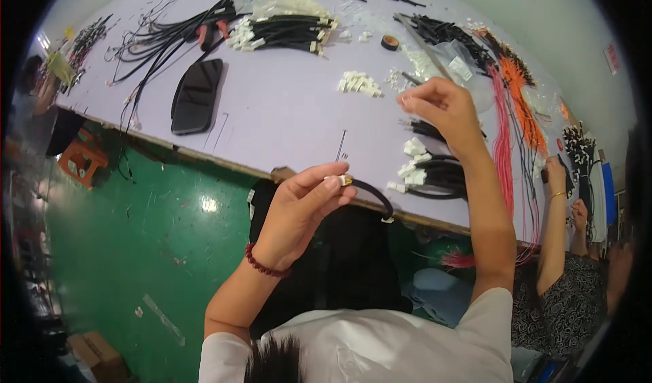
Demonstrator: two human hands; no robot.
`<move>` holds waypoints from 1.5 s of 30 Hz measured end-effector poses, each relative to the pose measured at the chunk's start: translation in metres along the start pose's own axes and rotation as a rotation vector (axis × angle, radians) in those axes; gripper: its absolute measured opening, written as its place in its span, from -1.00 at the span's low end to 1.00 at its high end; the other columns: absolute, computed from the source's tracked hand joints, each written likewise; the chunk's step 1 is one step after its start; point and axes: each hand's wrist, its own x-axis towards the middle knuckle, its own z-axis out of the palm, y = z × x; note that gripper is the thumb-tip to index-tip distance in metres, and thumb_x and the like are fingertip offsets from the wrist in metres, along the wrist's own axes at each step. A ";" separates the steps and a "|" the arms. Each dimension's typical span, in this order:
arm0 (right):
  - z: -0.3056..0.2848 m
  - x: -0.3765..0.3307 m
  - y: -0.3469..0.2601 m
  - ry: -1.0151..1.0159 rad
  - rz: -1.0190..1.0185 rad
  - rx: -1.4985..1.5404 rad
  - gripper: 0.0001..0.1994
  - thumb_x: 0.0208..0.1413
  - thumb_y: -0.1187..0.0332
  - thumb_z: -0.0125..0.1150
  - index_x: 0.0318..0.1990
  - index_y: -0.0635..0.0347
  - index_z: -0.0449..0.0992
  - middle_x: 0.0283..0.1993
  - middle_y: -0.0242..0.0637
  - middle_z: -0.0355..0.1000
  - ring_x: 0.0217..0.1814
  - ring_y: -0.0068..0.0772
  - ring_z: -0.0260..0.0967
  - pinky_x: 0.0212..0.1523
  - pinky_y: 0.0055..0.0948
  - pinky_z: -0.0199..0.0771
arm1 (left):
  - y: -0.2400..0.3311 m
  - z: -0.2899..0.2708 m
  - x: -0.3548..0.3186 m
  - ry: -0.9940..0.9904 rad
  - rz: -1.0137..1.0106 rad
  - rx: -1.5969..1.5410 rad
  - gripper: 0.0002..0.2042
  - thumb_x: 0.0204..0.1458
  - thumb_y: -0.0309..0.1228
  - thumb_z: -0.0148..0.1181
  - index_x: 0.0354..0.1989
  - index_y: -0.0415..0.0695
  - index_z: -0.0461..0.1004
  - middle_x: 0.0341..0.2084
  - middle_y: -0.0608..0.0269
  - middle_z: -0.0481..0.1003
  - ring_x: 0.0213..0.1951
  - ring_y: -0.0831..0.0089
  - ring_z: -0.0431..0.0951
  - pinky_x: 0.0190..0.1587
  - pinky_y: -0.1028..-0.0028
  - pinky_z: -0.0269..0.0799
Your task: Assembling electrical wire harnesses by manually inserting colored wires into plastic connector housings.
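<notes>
Above the table's front edge, my left hand [299, 203] pinches the white connector end of a short black cable [373, 191]. The cable curves away to the right, and a second white connector [388, 220] hangs at its lower end. My right hand [445, 111] is over the table, thumb and fingertips drawn together; whatever they hold is too small to make out. Just left of it lie a pile of white connectors [360, 83] and small whitish bits [394, 79]. Beneath its wrist are black cables with white connectors [441, 176] and another dark bunch [428, 130].
On the table lie a dark glossy phone-like object [197, 98], red-handled pliers [205, 35], bundled black cables [288, 33], a tape roll [390, 43], pink wires [501, 145] and orange wires [521, 104]. A co-worker's arm [555, 227] reaches in at right. An orange stool [83, 159] stands left.
</notes>
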 end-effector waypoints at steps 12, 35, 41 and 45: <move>0.044 -0.125 -0.046 -0.205 -0.036 -0.034 -0.90 -0.07 0.60 0.31 -0.34 0.29 0.59 -0.35 -0.27 0.54 -0.35 -0.55 0.48 -0.32 -0.58 0.46 | -0.037 0.003 -0.026 -0.142 -0.021 0.180 -0.80 0.11 -0.45 0.20 -0.12 -0.28 0.52 -0.24 0.17 0.57 -0.22 0.49 0.58 -0.08 0.53 0.50; 0.067 -0.170 -0.013 0.003 -0.441 -0.326 -0.76 -0.20 0.57 0.40 -0.29 0.28 0.57 -0.35 -0.16 0.52 -0.34 -0.23 0.50 -0.32 -0.43 0.51 | -0.057 0.001 -0.040 -0.129 0.217 0.497 -0.90 0.07 -0.58 0.21 -0.26 -0.29 0.57 -0.33 0.21 0.50 -0.31 0.53 0.51 -0.22 0.59 0.47; 0.069 -0.172 -0.008 0.038 -0.501 -0.371 -0.77 -0.19 0.59 0.38 -0.30 0.29 0.56 -0.30 -0.15 0.49 -0.33 -0.19 0.47 -0.30 -0.40 0.50 | -0.054 0.000 -0.041 -0.141 0.130 0.494 -0.87 0.08 -0.54 0.21 -0.23 -0.30 0.57 -0.32 0.21 0.52 -0.29 0.53 0.52 -0.19 0.59 0.47; 0.071 -0.175 -0.004 0.088 -0.369 -0.181 -0.78 -0.12 0.59 0.36 -0.26 0.29 0.53 -0.21 -0.13 0.49 -0.22 -0.20 0.47 -0.18 -0.41 0.47 | -0.058 0.002 -0.046 -0.074 -0.026 0.210 -0.77 0.13 -0.47 0.17 -0.07 -0.31 0.51 -0.21 0.17 0.55 -0.20 0.51 0.55 -0.08 0.56 0.48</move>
